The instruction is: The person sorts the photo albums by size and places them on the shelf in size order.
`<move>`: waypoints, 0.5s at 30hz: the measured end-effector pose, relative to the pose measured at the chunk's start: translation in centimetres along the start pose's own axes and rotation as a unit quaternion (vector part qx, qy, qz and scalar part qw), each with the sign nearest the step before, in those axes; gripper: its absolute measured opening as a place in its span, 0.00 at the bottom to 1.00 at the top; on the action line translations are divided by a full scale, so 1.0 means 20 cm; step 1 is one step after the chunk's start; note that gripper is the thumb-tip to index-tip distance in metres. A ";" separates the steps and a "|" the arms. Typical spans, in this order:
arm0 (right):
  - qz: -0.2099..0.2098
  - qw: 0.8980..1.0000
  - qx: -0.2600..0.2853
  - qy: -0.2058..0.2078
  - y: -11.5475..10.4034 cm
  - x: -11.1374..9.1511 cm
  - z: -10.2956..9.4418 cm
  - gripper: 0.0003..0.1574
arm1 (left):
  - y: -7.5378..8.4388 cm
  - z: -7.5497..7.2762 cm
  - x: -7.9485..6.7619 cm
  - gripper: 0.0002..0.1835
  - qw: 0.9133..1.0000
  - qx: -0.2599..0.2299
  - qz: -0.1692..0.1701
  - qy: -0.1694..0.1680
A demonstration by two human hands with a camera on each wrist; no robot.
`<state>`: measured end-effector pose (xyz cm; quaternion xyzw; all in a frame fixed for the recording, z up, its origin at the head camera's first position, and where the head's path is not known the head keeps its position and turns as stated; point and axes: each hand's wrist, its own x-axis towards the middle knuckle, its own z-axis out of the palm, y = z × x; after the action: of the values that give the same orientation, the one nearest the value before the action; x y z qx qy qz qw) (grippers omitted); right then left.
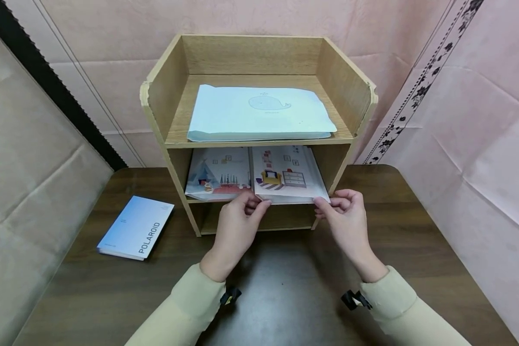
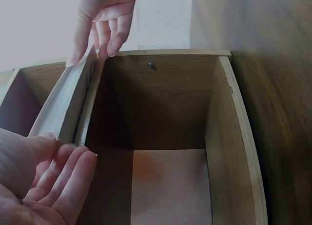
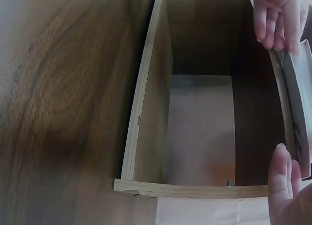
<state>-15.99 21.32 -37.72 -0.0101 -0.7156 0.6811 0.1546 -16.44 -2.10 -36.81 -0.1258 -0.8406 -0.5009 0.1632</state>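
In the head view, the near corners of a booklet (image 1: 283, 178) lying in the middle level of the rack (image 1: 251, 54) are pinched by the left hand (image 1: 238, 220) and right hand (image 1: 347, 220), below a blue book (image 1: 261, 117); a Polaroid book (image 1: 135, 228) is seen on the surface (image 1: 281, 283). In the left wrist view, the booklet's edge is held between the hands; in the right wrist view, it is seen along a board (image 3: 284, 100).

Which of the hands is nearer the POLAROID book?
Left. The left hand is to the right of the POLAROID book; the right hand is farther right, past the left one.
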 end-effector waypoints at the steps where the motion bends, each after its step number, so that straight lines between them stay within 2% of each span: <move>1: 0.001 1.000 -0.003 0.004 0.00 0.01 0.00 0.35 | 0.00 0.00 0.00 0.11 1.000 0.012 0.004 0.000; 6: -0.004 0.999 -0.048 0.017 0.03 0.04 -0.02 0.38 | -0.02 0.01 0.02 0.17 0.999 0.050 0.004 -0.008; 11: -0.010 0.997 -0.072 0.021 0.05 0.08 -0.02 0.39 | -0.03 0.03 0.04 0.19 0.998 0.053 -0.017 -0.021; 15: -0.009 0.996 -0.086 0.029 0.06 0.09 -0.02 0.39 | -0.04 0.06 0.05 0.20 0.998 0.052 -0.016 -0.015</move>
<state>-17.92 22.17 -38.42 -0.0373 -0.7669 0.6149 0.1800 -17.77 -1.47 -37.68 -0.1107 -0.8697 -0.4574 0.1491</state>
